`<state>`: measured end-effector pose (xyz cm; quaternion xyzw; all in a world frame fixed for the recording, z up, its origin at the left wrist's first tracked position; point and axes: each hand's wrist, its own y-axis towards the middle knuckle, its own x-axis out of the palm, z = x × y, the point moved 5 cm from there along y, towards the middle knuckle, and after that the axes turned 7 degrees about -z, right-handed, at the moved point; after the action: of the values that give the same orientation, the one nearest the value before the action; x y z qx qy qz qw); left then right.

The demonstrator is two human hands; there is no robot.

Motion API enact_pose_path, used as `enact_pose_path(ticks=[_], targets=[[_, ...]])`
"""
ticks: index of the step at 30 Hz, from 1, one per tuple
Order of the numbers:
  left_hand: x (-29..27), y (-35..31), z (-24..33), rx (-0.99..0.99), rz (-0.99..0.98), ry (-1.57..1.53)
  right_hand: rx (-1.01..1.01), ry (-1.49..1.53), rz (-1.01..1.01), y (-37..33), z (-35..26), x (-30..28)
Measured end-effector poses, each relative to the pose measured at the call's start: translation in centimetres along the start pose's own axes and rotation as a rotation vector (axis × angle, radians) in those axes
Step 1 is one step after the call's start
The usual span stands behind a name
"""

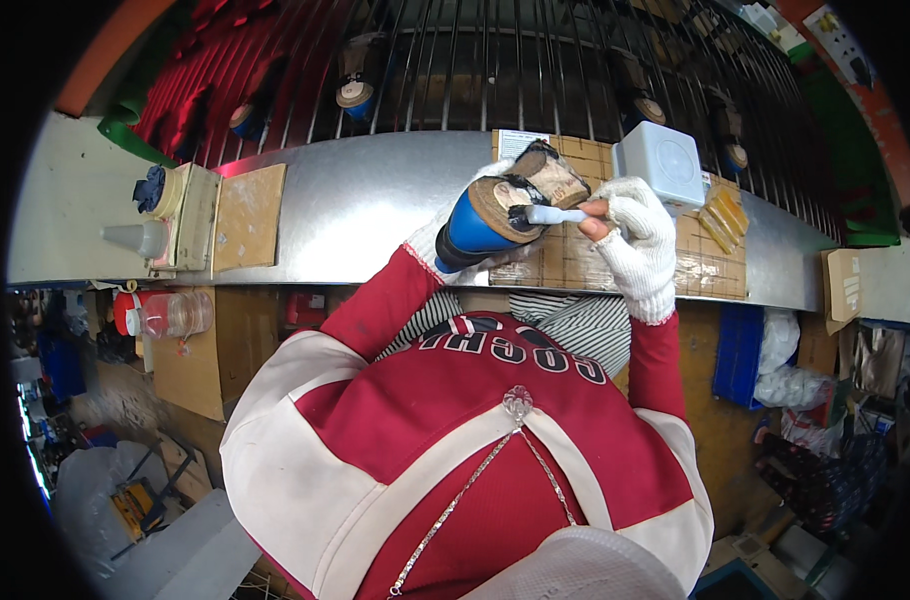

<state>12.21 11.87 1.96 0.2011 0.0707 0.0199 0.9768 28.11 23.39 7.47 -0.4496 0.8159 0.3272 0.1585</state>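
My left hand [433, 232], in a white knit glove, grips a shoe on a blue last [475, 222] over the bench edge. The shoe's brown underside faces up, with black material along its edges, and most of my left fingers are hidden behind it. My right hand [639, 238], gloved in white with bare thumb and fingertips, pinches the pale handle of a small brush [555, 214]. The brush's dark bristles touch the underside near the middle of the shoe.
Beyond the metal bench [355, 200] run metal bars [455, 75] carrying several lasted shoes [355, 92]. Tape-covered cardboard [665, 262] lies under my hands. A white box [661, 165] and a yellowish block [723, 218] stand right; a container with a dark top [159, 192] stands left.
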Motion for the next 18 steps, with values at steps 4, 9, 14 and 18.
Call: enact_pose_path(ticks=[4,9,14,18], targets=[[1.7,-2.2,-3.1,-0.371,0.066,-0.789,-0.046,-0.059,-0.007,0.4,-0.3,0.0],[3.1,-4.2,-6.4,-0.492,0.063,-1.236,-0.126,-0.121,-0.018,0.6,0.0,-0.9],[0.5,-4.1,-7.0,-0.588,0.131,-0.600,0.129,-0.086,0.045,-0.9,0.1,-2.4],[-0.3,-2.1,-6.1,-0.426,0.105,-1.266,-0.032,-0.336,0.040,-2.2,-1.9,-0.3]])
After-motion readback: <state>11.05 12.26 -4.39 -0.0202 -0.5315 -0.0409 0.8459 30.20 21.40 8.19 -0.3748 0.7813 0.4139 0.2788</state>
